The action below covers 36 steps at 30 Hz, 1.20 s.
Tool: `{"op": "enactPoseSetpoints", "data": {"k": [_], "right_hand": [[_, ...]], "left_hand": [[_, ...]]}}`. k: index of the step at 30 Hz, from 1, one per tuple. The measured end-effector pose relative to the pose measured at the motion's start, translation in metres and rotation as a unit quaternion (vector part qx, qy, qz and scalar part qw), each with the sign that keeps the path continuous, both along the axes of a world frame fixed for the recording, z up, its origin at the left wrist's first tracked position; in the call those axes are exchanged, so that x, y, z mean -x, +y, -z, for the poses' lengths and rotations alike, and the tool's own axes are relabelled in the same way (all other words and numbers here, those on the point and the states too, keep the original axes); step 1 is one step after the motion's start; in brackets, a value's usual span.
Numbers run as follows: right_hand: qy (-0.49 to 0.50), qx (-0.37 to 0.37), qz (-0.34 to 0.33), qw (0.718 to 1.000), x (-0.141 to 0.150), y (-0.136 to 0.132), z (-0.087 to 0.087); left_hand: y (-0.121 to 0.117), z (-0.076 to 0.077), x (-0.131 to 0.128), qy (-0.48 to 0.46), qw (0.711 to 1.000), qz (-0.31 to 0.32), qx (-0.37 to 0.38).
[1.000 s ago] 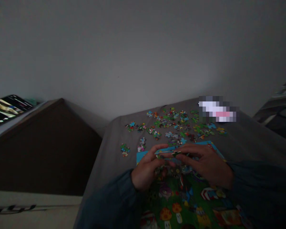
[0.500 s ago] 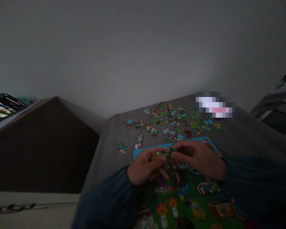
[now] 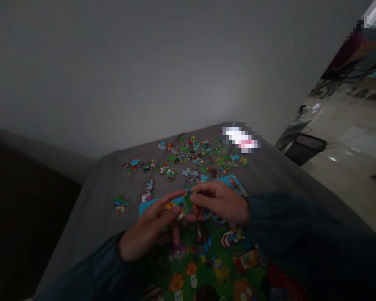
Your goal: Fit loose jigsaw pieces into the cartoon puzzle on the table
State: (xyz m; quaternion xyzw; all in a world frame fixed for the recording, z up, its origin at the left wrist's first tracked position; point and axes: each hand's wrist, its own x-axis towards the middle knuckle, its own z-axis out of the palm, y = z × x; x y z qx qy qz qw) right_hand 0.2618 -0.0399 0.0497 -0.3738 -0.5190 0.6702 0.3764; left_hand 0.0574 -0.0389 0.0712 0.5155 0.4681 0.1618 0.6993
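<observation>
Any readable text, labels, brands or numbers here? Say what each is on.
Nothing can be read as text.
Green jigsaw piece between the left hand and right hand: no text shows.
Printed jigsaw picture below them: no legible lettering; its small panels are too dark to tell.
White and pink pixelated patch on the grey cloth: too blurred to read.

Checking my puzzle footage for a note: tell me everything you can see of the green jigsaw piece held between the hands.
The green jigsaw piece looks like printed card, mostly green with darker marks; its outline is too dim to read. It stands tilted, pinched between the left hand and right hand, above the blue edge of a printed puzzle picture.
</observation>
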Motion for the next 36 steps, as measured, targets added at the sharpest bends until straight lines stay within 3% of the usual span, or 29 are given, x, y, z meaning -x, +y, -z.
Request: {"op": "enactPoseSetpoints", "data": {"k": [3,6,10,12,14,17,23,27,31,34,36], "right_hand": [[0.008,0.015,-0.009,1.000,-0.001,0.000,-0.001],[0.011,0.031,-0.021,0.999,-0.001,0.000,-0.002],[0.010,0.032,0.010,0.999,-0.002,0.002,-0.002],[0.009,0.022,0.046,0.999,-0.002,0.004,-0.001],[0.011,0.012,0.074,0.997,-0.003,0.005,-0.001],[0.009,0.012,0.079,0.997,-0.003,0.005,0.000],[-0.008,0.015,0.058,0.998,-0.003,0.004,-0.003],[-0.020,0.014,0.049,0.998,-0.002,0.006,-0.003],[-0.017,0.008,0.045,0.999,-0.001,0.005,-0.004],[-0.024,-0.018,0.053,0.998,-0.001,0.001,-0.007],[-0.049,-0.035,0.057,0.997,-0.002,-0.001,-0.008]], "left_hand": [[0.001,-0.003,0.000,-0.017,1.000,-0.023,0.009],[0.002,-0.001,0.001,-0.016,1.000,-0.003,-0.016],[0.007,0.004,0.006,0.038,0.992,0.034,-0.114],[0.010,0.007,0.010,0.127,0.968,0.040,-0.213],[0.012,0.011,0.011,0.234,0.921,0.075,-0.301],[0.013,0.018,0.010,0.335,0.857,0.153,-0.361],[0.009,0.024,0.007,0.359,0.814,0.211,-0.406],[0.011,0.023,0.008,0.383,0.786,0.213,-0.437],[0.014,0.023,0.009,0.361,0.795,0.170,-0.458],[0.014,0.017,0.008,0.312,0.836,0.088,-0.443],[0.012,0.012,0.007,0.263,0.878,0.028,-0.399]]}}
